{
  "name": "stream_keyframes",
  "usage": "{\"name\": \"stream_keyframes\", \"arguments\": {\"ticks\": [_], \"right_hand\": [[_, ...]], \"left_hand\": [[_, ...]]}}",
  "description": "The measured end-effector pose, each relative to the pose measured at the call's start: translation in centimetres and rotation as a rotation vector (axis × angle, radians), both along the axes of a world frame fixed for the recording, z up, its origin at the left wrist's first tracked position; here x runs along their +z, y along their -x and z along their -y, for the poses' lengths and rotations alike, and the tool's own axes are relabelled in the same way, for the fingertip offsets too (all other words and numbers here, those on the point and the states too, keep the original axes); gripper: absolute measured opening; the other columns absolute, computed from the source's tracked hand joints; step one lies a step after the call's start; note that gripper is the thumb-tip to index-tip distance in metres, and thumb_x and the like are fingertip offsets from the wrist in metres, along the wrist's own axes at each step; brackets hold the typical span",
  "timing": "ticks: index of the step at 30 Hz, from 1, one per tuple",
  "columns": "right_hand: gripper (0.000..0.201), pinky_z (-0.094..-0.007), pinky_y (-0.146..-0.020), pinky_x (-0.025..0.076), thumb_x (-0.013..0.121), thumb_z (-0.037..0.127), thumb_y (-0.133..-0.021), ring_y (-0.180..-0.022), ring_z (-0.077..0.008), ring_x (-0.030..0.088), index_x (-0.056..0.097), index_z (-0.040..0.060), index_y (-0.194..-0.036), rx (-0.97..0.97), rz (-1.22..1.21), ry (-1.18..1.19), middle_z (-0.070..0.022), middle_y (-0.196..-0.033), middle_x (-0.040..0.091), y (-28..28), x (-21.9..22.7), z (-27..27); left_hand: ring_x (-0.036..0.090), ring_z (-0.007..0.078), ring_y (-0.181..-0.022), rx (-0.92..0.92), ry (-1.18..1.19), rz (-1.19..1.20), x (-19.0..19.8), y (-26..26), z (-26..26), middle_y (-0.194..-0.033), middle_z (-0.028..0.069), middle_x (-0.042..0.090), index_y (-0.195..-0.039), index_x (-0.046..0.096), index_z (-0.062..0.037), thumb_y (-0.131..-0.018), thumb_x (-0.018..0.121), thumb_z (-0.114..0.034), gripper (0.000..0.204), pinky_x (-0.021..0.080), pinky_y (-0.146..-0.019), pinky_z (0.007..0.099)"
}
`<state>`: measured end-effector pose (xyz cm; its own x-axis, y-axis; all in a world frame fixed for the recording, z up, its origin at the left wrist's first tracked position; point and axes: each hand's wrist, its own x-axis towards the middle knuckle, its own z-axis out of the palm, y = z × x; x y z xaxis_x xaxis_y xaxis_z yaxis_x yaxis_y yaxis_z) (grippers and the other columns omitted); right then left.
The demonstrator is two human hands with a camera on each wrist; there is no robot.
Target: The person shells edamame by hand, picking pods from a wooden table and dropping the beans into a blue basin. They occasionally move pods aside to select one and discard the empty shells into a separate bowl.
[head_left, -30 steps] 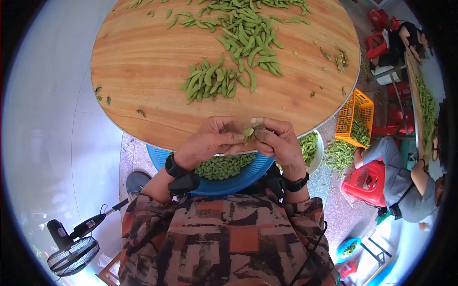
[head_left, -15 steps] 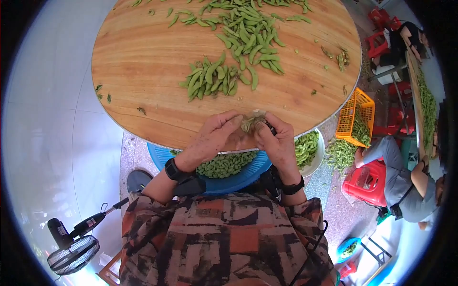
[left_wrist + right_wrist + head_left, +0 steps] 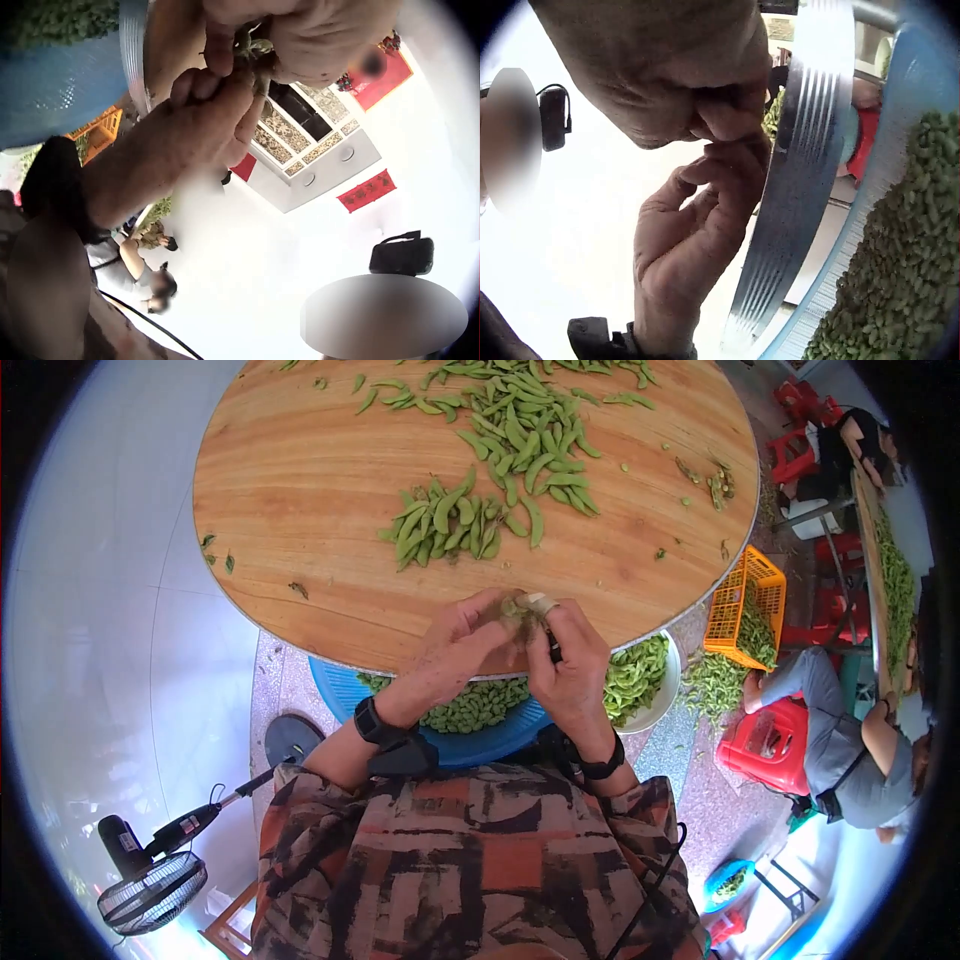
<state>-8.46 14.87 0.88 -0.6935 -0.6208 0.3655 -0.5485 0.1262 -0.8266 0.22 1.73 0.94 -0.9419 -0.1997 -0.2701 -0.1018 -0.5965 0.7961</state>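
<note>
both hands (image 3: 515, 650) pinching one pod (image 3: 517, 606), table (image 3: 300, 490) edge

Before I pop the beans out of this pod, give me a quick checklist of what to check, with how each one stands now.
1. Pod held by both hands: ok, the left hand and the right hand pinch it between their fingertips.
2. Hands over the blue basin: not ok, they are above the table edge, and the basin sits lower, nearer the body.
3. Basin has room: ok, shelled beans lie in it below the rim.
4. Pod already split: cannot tell, fingers hide it.
5. More pods within reach: ok, a pile lies just ahead on the table.
</note>
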Motion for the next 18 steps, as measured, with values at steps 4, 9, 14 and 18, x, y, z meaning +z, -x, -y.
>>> {"name": "stream_keyframes", "arguments": {"ticks": [4, 9, 14, 18], "right_hand": [[0.022, -0.0296, -0.058, 0.048, 0.057, -0.004, -0.088, -0.067, -0.02, 0.062, 0.062, -0.0024, -0.109, 0.019, -0.047, 0.046, -0.0119, -0.085, 0.061, 0.0, -0.5, 0.1], [0.02, -0.0256, -0.055, 0.045, 0.056, 0.0, -0.093, -0.061, -0.0101, 0.053, 0.062, -0.0019, -0.112, 0.12, 0.891, 0.226, -0.0036, -0.08, 0.06, 0.6, -0.4, -0.9], [0.02, -0.0229, -0.059, 0.044, 0.055, 0.0, -0.093, -0.064, -0.0086, 0.051, 0.063, -0.0018, -0.111, 0.087, 0.768, 0.193, -0.0018, -0.081, 0.059, 0.5, -0.6, -0.5], [0.019, -0.0219, -0.062, 0.043, 0.055, 0.0, -0.093, -0.068, -0.0074, 0.052, 0.063, -0.0021, -0.11, 0.025, 0.3, 0.135, -0.0015, -0.083, 0.058, 0.1, -0.9, -0.3]], "left_hand": [[0.058, 0.0104, -0.088, -0.006, 0.29, 0.005, -0.2, -0.3, 0.4, -0.108, 0.0064, 0.063, -0.129, 0.054, 0.0009, -0.099, 0.05, -0.005, 0.031, 0.051, -0.075, 0.0251], [0.058, 0.0075, -0.078, -0.003, 0.08, -0.026, -0.5, -0.3, 0.8, -0.094, 0.0031, 0.065, -0.122, 0.058, 0.002, -0.098, 0.053, -0.007, 0.027, 0.048, -0.068, 0.0226], [0.059, 0.0117, -0.077, 0.05, -0.134, -0.026, -0.9, 0.0, 0.5, -0.1, 0.008, 0.066, -0.12, 0.059, 0.0024, -0.098, 0.054, -0.008, 0.025, 0.048, -0.067, 0.022], [0.059, 0.0114, -0.074, 0.121, -0.238, -0.024, -1.2, 0.2, -0.1, -0.099, 0.0065, 0.067, -0.118, 0.061, 0.0003, -0.099, 0.055, -0.011, 0.023, 0.046, -0.061, 0.0213]]}}
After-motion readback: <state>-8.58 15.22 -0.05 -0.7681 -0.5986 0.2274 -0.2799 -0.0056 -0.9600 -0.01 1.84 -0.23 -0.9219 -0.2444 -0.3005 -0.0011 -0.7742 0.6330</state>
